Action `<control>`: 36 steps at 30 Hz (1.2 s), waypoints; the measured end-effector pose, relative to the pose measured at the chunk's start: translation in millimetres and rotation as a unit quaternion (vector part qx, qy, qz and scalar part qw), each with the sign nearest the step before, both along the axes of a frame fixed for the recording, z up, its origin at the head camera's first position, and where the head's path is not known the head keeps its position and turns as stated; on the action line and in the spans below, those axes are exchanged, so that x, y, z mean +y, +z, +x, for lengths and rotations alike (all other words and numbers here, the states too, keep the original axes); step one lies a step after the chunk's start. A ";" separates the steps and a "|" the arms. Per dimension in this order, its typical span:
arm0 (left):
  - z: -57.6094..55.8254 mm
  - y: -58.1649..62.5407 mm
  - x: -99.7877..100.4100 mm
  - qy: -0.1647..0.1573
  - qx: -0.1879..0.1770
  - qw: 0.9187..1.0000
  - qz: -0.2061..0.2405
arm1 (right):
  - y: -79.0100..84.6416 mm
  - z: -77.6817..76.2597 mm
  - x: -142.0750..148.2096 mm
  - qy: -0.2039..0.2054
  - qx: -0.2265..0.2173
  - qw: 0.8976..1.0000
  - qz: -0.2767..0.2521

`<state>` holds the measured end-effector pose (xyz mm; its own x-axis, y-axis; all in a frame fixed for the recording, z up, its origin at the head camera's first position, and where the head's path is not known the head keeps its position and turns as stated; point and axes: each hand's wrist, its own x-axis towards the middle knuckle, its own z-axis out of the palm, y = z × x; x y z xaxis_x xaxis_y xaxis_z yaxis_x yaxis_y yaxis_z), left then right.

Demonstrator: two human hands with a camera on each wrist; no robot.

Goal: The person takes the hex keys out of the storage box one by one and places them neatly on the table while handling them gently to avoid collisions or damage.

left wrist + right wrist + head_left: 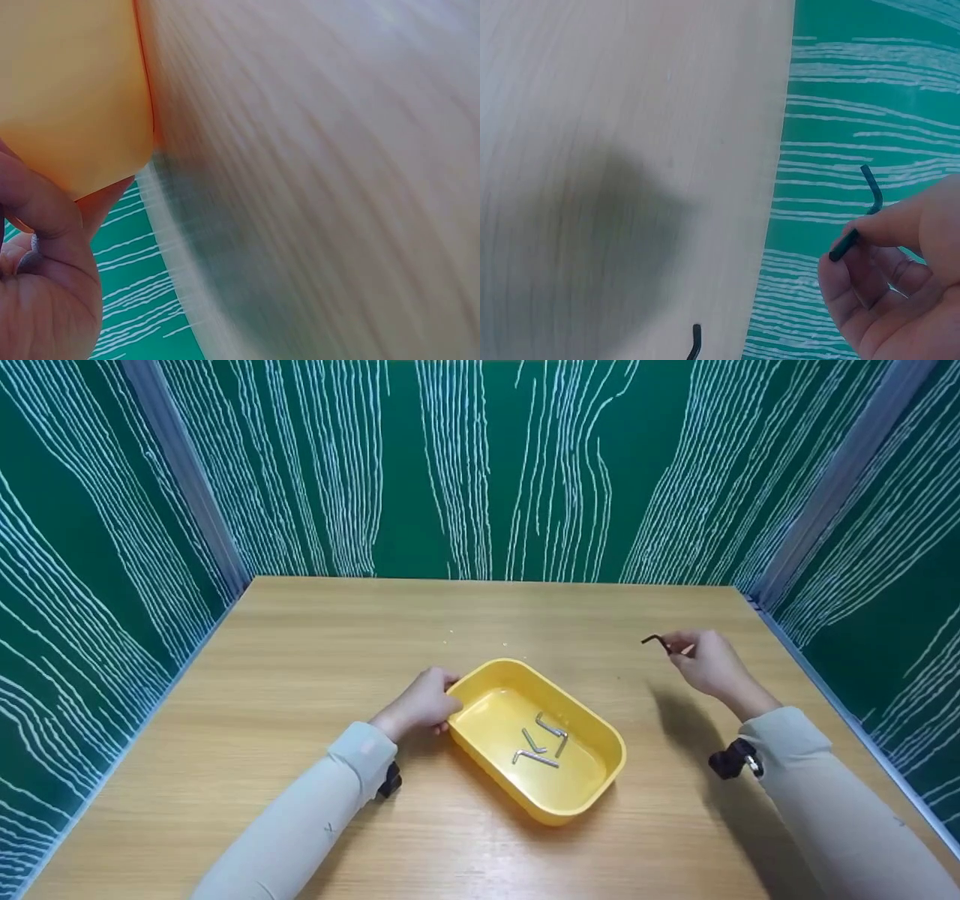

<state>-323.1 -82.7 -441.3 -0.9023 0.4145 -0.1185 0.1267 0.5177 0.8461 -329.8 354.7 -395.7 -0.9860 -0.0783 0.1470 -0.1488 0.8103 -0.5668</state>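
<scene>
My left hand (429, 701) grips the near-left corner of a yellow plastic tray (480, 761), and the left wrist view shows its fingers at the tray wall (75, 90). Inside the tray lie several silver L-shaped hex keys (538, 760), loosely grouped toward the right half. Raised over the table at the right, my right hand (709, 660) pinches a black hex key (845, 245) between thumb and fingers, its bent arm sticking out past the fingertips. The tip of another dark rod (697, 341) shows at the bottom edge of the right wrist view.
The wooden table (315, 637) is bounded by green panels with white wavy lines (405, 472) at the back and both sides. A few tiny pale specks (505, 644) dot the wood behind the tray. A dark device (731, 761) is strapped at the right wrist.
</scene>
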 end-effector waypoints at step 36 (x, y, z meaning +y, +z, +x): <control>-0.7 -2.8 2.1 0.012 0.004 1.000 -0.014 | -23.1 1.4 51.2 -0.023 -0.051 0.997 0.045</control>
